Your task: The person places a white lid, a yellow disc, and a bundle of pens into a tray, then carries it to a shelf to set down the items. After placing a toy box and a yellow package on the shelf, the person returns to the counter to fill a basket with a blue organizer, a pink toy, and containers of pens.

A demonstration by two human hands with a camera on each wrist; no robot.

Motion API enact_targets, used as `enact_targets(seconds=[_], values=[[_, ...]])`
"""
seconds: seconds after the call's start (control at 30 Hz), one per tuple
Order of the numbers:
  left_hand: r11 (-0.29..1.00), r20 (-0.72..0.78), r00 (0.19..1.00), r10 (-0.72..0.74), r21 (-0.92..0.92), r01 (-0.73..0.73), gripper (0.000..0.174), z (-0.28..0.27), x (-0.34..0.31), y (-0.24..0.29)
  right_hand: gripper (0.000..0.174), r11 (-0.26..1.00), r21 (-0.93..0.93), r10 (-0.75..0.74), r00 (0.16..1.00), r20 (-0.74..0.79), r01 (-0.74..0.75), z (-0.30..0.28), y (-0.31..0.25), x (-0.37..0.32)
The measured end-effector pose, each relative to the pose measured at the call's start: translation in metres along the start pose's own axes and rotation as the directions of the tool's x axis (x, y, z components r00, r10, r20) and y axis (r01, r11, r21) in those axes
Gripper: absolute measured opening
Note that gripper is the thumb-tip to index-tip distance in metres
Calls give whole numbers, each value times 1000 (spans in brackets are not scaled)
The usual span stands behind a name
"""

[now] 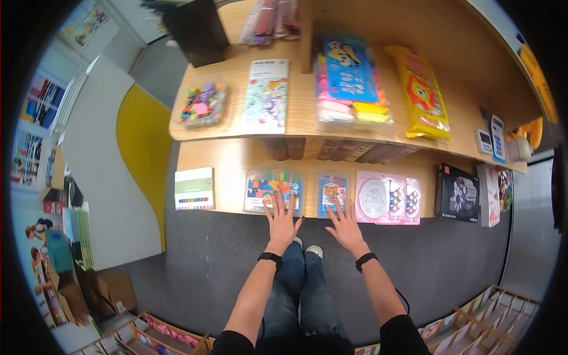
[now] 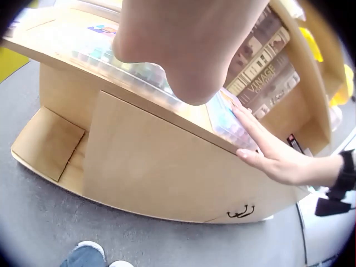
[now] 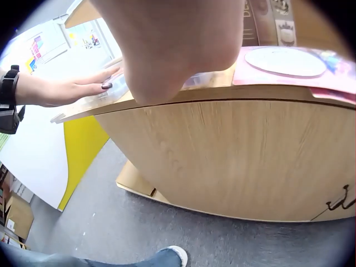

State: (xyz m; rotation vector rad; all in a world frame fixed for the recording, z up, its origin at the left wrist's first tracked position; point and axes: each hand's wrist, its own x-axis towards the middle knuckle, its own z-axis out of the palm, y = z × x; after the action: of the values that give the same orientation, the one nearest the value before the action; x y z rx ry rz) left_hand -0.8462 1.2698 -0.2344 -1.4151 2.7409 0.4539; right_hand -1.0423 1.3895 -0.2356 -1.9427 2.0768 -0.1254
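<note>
On the lower shelf's front edge, my left hand (image 1: 283,223) rests with spread, straight fingers over a wide clear plastic case (image 1: 254,203) with a colourful label and a row of coloured sticks inside. Beside it, the straight fingers of my right hand (image 1: 345,228) lie over a smaller clear case (image 1: 326,183) with a blue label and a bear picture. In the left wrist view, my right hand (image 2: 281,160) touches the small case (image 2: 225,123) at its front end. My left hand (image 3: 61,92) lies flat on the wide case (image 3: 114,92) in the right wrist view.
A white marker box (image 1: 194,183) lies left, a pink painting set (image 1: 378,201) and a black box (image 1: 457,192) right. Above, the upper shelf holds a tub of beads (image 1: 202,106), a picture booklet (image 1: 266,97), a blue-labelled pack (image 1: 352,74) and a yellow bag (image 1: 421,92).
</note>
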Motion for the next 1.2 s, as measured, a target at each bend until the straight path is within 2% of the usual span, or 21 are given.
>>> enact_targets(seconds=[0.07,0.13,0.2,0.27,0.3,0.37,0.4,0.47,0.53,0.6,0.63,0.73,0.9,0.97,1.2], values=[[995,-92,996,-14,-101,5,84,-7,-6,-17,70,999,-22,23,1000,-7,-23,0,-3,1],[985,-93,990,-108,-143,94,80,-26,-13,-46,69,1000,-29,2,1000,0,-2,-1,-5,2],[974,-177,958,-226,-39,223,76,-34,-21,-95,67,997,-62,45,999,19,-44,0,-9,3],[942,-282,918,-280,102,319,72,-36,-26,-153,66,994,-108,18,1000,6,-17,-5,-20,10],[942,-283,915,-286,94,323,72,-42,-28,-181,65,995,-99,-15,1000,3,16,-7,-31,15],[916,-178,928,-328,180,358,72,-48,-29,-223,62,993,-76,-90,996,5,90,0,-53,26],[919,-174,930,-325,175,354,72,-49,-27,-233,62,993,-81,-84,996,9,85,2,-66,34],[954,10,971,-239,188,233,73,-49,-22,-252,61,987,-35,-157,988,6,157,1,-96,53],[960,6,976,-217,182,212,79,-43,-25,-251,61,981,-70,-177,984,33,179,2,-118,67],[973,18,977,-211,97,209,85,-50,-23,-243,60,977,-117,-175,984,44,179,16,-133,79],[983,-11,987,-162,85,162,88,-47,-24,-245,62,976,-122,-174,982,73,182,18,-139,83],[986,29,992,-119,118,115,89,-45,-24,-242,63,968,-191,-139,983,122,161,20,-149,86],[988,15,996,-88,128,86,89,-47,-24,-243,66,969,-206,-113,986,124,137,17,-154,83],[994,-5,996,-91,61,91,86,-50,-25,-242,64,968,-205,-122,984,130,147,11,-156,82],[998,-65,997,-34,-50,31,78,-49,-50,-228,59,996,-85,14,999,-37,-17,-36,-158,25]])
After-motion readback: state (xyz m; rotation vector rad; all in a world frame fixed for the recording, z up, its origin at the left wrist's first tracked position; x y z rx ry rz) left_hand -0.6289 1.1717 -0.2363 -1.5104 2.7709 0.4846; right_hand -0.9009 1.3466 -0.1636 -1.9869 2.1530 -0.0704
